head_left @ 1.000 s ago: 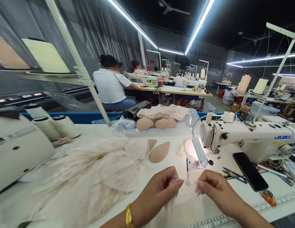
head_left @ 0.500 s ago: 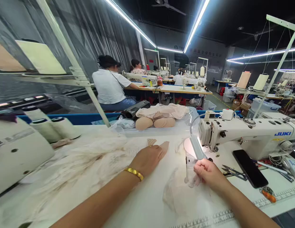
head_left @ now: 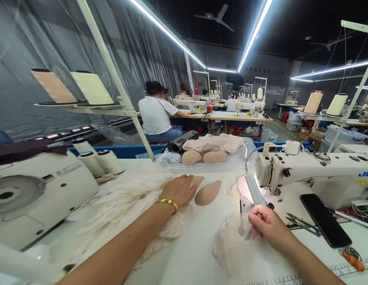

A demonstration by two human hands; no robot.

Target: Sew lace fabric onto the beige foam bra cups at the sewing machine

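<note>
My left hand (head_left: 181, 189), with a gold bangle on the wrist, reaches across the white table (head_left: 190, 253) and rests on the edge of a heap of cream lace fabric (head_left: 127, 206), fingertips on a tan bra pad next to another beige bra pad (head_left: 208, 192). My right hand (head_left: 265, 223) pinches a sheer lace piece (head_left: 236, 247) that lies on the table before the sewing machine (head_left: 314, 176), just below its lamp (head_left: 254, 188).
Black phone (head_left: 325, 220), snips (head_left: 301, 222) and an orange-handled tool (head_left: 353, 259) lie right of my right hand. Thread cones (head_left: 102, 162) and another machine (head_left: 38, 190) stand left. More pads and fabric (head_left: 212, 148) lie at the back. Other workers sit at far tables.
My left hand let go of the lace piece and reached forward to the fabric heap and pads. My right hand kept the lace near the machine. The view shifted left.
</note>
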